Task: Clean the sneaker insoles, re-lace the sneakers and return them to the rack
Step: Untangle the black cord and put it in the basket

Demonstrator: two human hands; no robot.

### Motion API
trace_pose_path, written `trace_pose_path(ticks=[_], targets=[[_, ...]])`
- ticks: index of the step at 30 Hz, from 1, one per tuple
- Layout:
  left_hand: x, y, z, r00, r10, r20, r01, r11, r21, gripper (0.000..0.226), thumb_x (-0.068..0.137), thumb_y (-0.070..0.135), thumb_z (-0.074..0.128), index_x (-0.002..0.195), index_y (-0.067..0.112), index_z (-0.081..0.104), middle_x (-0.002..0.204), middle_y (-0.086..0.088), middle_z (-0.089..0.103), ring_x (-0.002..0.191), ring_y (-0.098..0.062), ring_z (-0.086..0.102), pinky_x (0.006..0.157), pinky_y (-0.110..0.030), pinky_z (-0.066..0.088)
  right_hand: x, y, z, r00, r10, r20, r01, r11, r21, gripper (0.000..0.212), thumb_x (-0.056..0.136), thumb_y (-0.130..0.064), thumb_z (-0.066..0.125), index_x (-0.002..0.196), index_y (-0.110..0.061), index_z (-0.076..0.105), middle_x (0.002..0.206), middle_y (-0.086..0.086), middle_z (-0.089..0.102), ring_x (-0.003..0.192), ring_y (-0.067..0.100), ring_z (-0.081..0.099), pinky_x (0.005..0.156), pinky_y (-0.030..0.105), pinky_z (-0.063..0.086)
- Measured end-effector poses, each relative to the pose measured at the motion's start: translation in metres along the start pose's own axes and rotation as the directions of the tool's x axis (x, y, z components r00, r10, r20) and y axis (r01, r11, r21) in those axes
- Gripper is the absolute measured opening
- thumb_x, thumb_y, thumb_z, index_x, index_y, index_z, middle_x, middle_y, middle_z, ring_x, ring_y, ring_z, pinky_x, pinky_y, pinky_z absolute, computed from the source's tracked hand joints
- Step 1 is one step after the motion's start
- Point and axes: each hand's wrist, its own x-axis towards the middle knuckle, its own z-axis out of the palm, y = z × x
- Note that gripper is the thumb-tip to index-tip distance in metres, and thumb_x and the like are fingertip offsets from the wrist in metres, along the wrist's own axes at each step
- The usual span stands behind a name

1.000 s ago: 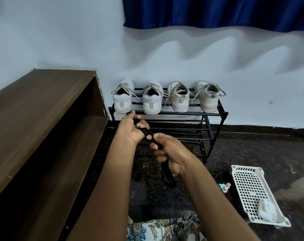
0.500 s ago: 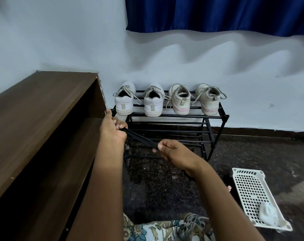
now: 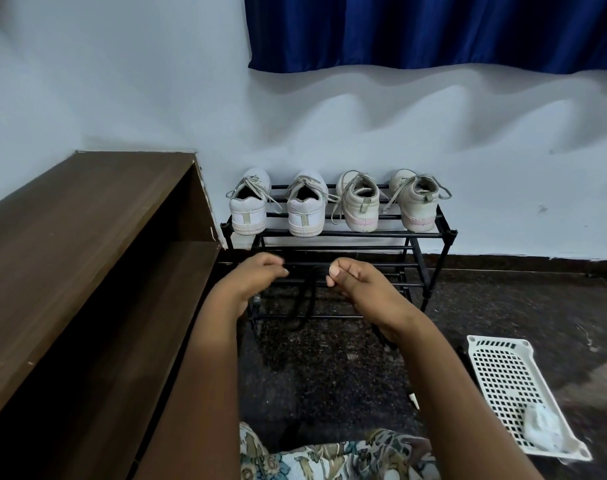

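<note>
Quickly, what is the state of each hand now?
Left hand: fingers curled; whether on black strap, cannot tell.
Right hand: pinches black strap.

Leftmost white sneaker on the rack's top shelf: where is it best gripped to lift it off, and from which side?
Probably the heel collar of the leftmost sneaker, from the person's side: its heel faces out at the front edge of the rack, opening upward, toe toward the wall.

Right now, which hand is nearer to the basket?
Right. The right hand is up-left of the basket; the left hand is further left. Both hold the lace.
</note>
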Motion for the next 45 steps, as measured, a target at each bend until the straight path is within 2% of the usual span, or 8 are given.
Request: trace_pose_path(ticks=[6, 12, 23, 28, 31, 35, 39, 45], targets=[[-0.022, 0.022, 0.021, 0.826, 0.299, 0.478, -0.203, 0.949, -0.243, 0.038, 0.080, 0.016, 0.057, 0.118, 0.018, 0.057, 0.109, 0.005, 0.065, 0.110, -0.005, 0.053, 0.094, -0.018, 0.036, -0.001, -0.002, -0.011, 1.000, 0.029, 0.009, -0.029, 0.994, 0.103, 0.032, 0.102, -0.016, 0.040, 0.072, -0.015, 0.051, 0.058, 0.002, 0.036, 0.047, 0.007, 0.029, 0.046, 0.021, 0.022], [-0.021, 0.029, 0.044, 0.882, 0.316, 0.349, -0.312, 0.948, -0.067, 0.018, 0.099, 0.027, 0.045, 0.088, 0.018, 0.057, 0.075, 0.004, 0.053, 0.086, -0.010, 0.051, 0.095, -0.025, 0.035, -0.006, -0.006, -0.019, 0.999, 0.035, 0.013, -0.036, 0.990, 0.140, 0.027, 0.102, -0.010, 0.035, 0.081, -0.004, 0.050, 0.043, -0.011, 0.053, 0.036, -0.003, 0.039, 0.039, 0.008, 0.030], [-0.017, 0.041, 0.041, 0.940, 0.337, 0.053, -0.204, 0.679, -0.705, 0.026, 0.101, 0.018, 0.037, 0.094, 0.000, 0.056, 0.094, -0.013, 0.066, 0.093, -0.021, 0.062, 0.100, -0.041, 0.042, 0.001, 0.006, -0.002, 0.990, 0.137, -0.017, -0.125, 0.943, 0.310, 0.033, 0.102, -0.030, 0.035, 0.079, -0.013, 0.052, 0.068, -0.007, 0.050, 0.051, 0.001, 0.041, 0.048, 0.014, 0.035], [-0.021, 0.045, 0.033, 0.944, 0.322, 0.071, -0.107, 0.502, -0.858, 0.042, 0.100, 0.021, 0.036, 0.062, 0.012, 0.053, 0.104, -0.023, 0.066, 0.102, -0.030, 0.064, 0.096, -0.040, 0.048, 0.006, 0.014, 0.007, 0.983, 0.160, -0.094, -0.139, 0.969, 0.203, 0.040, 0.100, -0.038, 0.037, 0.107, -0.005, 0.058, 0.111, 0.006, 0.056, 0.107, 0.011, 0.050, 0.095, 0.021, 0.035], [-0.020, 0.045, 0.029, 0.952, 0.300, 0.065, -0.058, 0.382, -0.922, 0.031, 0.098, 0.024, 0.039, 0.069, 0.013, 0.041, 0.095, -0.022, 0.069, 0.096, -0.033, 0.067, 0.095, -0.043, 0.049, 0.005, 0.011, 0.013, 0.977, 0.214, 0.024, -0.208, 0.908, 0.363, 0.035, 0.101, -0.037, 0.034, 0.109, -0.018, 0.062, 0.102, -0.003, 0.061, 0.100, 0.003, 0.057, 0.085, 0.012, 0.043], [-0.019, 0.044, 0.023, 0.966, 0.257, 0.032, -0.061, 0.348, -0.935, 0.034, 0.098, 0.024, 0.040, 0.065, 0.015, 0.036, 0.082, -0.018, 0.070, 0.087, -0.030, 0.070, 0.091, -0.045, 0.049, 0.004, 0.013, 0.022, 0.948, 0.271, 0.167, -0.318, 0.807, 0.497, 0.046, 0.099, -0.044, 0.034, 0.114, -0.010, 0.062, 0.126, 0.010, 0.062, 0.118, 0.026, 0.057, 0.096, 0.052, 0.041], [-0.016, 0.045, 0.022, 0.980, 0.195, -0.036, -0.106, 0.363, -0.926, 0.035, 0.098, 0.024, 0.042, 0.065, 0.014, 0.039, 0.076, -0.016, 0.068, 0.082, -0.028, 0.069, 0.089, -0.045, 0.050, 0.006, 0.013, 0.031, 0.910, 0.285, 0.300, -0.414, 0.633, 0.654, 0.041, 0.097, -0.044, 0.037, 0.077, -0.012, 0.054, 0.116, 0.016, 0.065, 0.107, 0.034, 0.061, 0.088, 0.063, 0.045], [-0.013, 0.044, 0.020, 0.978, 0.189, -0.091, -0.137, 0.247, -0.959, 0.052, 0.098, 0.021, 0.044, 0.048, 0.011, 0.054, 0.063, -0.011, 0.063, 0.073, -0.030, 0.069, 0.088, -0.049, 0.051, 0.008, 0.008, 0.046, 0.905, 0.342, 0.254, -0.403, 0.494, 0.770, 0.034, 0.098, -0.038, 0.042, 0.080, -0.011, 0.051, 0.074, 0.008, 0.060, 0.061, 0.014, 0.056, 0.059, 0.033, 0.058]])
